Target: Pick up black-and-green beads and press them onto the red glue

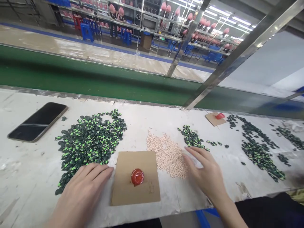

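My left hand point(84, 186) lies palm down at the near edge of a large heap of small black-and-green pieces point(91, 139), its fingers stretched out and holding nothing I can see. To its right is a square of brown cardboard point(136, 198) with a small round red cap or dish point(137, 176) on it, glossy and wet-looking. Beyond the cardboard spreads a patch of tiny beige beads point(168, 155). At the right edge of these beads rests my right hand point(206, 171), thumb and fingers apart. Behind its fingertips sits a smaller pile of black-and-green pieces point(191, 136).
A phone point(38, 122) lies at the left. Farther right are another cardboard piece point(211, 119) with a red cap point(219, 116) and more dark pieces point(258, 155). A green conveyor belt point(95, 79) and slanted metal posts point(220, 63) border the table's far side.
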A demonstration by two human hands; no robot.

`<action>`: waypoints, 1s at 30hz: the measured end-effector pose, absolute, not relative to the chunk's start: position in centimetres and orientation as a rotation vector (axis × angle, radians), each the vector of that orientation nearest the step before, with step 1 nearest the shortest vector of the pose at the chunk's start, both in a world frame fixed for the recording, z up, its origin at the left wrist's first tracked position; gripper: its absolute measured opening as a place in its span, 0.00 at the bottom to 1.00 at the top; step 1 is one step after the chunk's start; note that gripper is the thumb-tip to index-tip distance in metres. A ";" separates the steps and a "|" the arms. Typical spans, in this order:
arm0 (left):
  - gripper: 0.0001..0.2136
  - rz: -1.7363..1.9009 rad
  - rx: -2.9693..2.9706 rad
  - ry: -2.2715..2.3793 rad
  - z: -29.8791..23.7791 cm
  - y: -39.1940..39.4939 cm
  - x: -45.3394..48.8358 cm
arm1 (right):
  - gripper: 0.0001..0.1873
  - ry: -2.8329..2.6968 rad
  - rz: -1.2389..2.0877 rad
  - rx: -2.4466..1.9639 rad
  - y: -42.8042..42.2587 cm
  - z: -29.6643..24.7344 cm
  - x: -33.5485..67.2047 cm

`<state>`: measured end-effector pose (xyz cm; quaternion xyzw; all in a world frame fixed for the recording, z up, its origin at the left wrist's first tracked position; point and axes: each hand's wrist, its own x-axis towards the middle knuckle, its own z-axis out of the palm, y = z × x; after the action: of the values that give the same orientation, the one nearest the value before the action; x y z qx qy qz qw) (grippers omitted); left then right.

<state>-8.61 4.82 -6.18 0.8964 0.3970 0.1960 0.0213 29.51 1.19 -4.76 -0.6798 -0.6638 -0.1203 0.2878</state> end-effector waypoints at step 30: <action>0.12 1.317 1.811 1.035 -0.9 0.2 0.5 | 0.16 -0.748 1.168 -1.460 -1.4 -0.6 21.5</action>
<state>0.51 0.18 -0.95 0.6928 0.3959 0.5039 0.3308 21.46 -1.38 -0.63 -0.6128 -0.3139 0.4901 0.5345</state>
